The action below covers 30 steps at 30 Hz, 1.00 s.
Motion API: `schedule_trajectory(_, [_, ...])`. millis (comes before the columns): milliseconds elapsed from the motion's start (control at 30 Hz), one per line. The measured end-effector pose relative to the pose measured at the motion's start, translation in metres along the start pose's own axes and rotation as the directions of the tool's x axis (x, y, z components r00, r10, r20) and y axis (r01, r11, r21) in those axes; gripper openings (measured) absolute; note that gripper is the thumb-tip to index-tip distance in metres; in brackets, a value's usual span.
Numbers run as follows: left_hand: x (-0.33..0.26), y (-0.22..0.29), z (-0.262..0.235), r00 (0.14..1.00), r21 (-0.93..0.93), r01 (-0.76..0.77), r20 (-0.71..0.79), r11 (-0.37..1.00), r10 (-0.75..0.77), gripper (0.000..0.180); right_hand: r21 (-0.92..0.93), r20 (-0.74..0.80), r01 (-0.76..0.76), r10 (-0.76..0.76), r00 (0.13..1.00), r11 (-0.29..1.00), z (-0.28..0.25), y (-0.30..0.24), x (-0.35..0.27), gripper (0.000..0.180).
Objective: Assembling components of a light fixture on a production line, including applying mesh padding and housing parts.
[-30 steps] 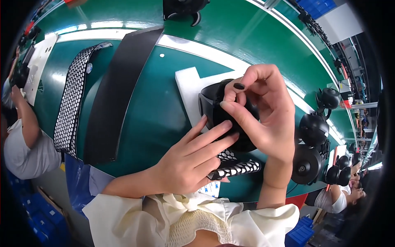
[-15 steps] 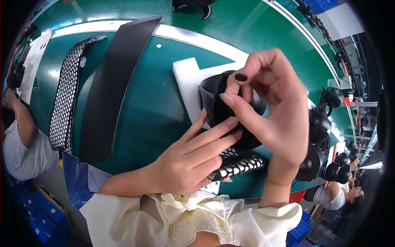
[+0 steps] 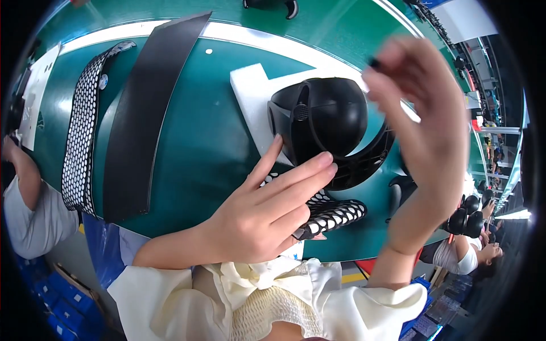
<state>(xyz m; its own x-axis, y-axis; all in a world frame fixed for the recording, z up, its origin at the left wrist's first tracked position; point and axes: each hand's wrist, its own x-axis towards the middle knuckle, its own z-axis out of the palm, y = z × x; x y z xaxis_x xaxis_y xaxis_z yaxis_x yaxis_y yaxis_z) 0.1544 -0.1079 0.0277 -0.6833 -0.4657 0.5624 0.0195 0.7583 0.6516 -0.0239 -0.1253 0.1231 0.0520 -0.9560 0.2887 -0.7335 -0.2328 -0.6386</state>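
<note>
A glossy black rounded housing [image 3: 335, 113] with a curved arm [image 3: 369, 165] at its lower right lies on a white foam block [image 3: 250, 96]. Three fingertips of my left hand [image 3: 256, 221] rest on and against this housing. That hand's index finger and thumb, partly hidden, pinch a folded sheet of black stickers [image 3: 335, 219] showing rows of white ovals. Up and to the right, apart from the housing, my right hand [image 3: 426, 108] is blurred by motion. Between its fingertips is a small black oval sticker [image 3: 373, 62].
On the green table [image 3: 193, 136] to the left lie a long black curved panel [image 3: 145, 113] and another sticker sheet [image 3: 82, 131] with white ovals. More black devices [image 3: 472, 216] stand at the right. Other people work at both sides, one arm [image 3: 23, 162] showing at far left.
My right hand has swung up and right off the housing, carrying the small black sticker, so the housing's top now shows. My left hand stays in place.
</note>
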Motion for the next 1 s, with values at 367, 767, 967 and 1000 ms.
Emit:
schedule_trajectory(367, [0.004,0.009,-0.004,0.997,-0.01,0.061,0.052,0.998,-0.061,0.025,0.568,-0.102,-0.155,0.255,0.962,0.808,-0.024,0.055,-0.045,0.012])
schedule_trajectory(767, [0.002,0.006,-0.001,0.995,0.003,0.058,0.08,0.998,-0.058,0.031,0.304,-0.173,-0.179,0.239,0.955,0.936,-0.019,0.048,-0.042,0.009])
schedule_trajectory(967, [0.003,0.005,0.0,0.994,0.026,0.069,0.084,0.997,-0.071,0.031,-0.507,-0.268,-0.007,-0.15,0.952,0.862,-0.004,0.03,-0.053,0.017])
schedule_trajectory(1000, [0.003,0.005,-0.001,0.994,0.03,0.076,0.08,0.997,-0.078,0.031,-0.679,-0.176,-0.059,-0.085,0.981,0.732,0.003,0.024,-0.055,0.022])
